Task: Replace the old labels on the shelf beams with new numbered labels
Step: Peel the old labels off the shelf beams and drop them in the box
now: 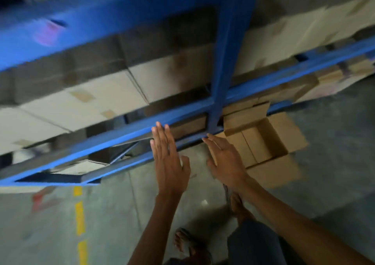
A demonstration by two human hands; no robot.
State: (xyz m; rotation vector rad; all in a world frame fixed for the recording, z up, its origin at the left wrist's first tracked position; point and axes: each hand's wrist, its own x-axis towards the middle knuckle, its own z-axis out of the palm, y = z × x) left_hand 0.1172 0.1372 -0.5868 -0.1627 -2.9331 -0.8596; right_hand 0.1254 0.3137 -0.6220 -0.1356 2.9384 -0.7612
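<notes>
Two hands, both flat with fingers spread, holding nothing: left hand [169, 159] and right hand [226, 159] reach the low blue shelf beam [113, 141]. One open carton [261, 141] sits right. Labels are too blurred to make out.

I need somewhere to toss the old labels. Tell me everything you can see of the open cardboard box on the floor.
The open cardboard box is plain brown corrugated card, standing upright on the grey concrete floor at the foot of the blue shelf upright. All its top flaps are folded outward, and its inside looks empty. The right hand reaches past its near-left corner; whether it touches is unclear.
</notes>
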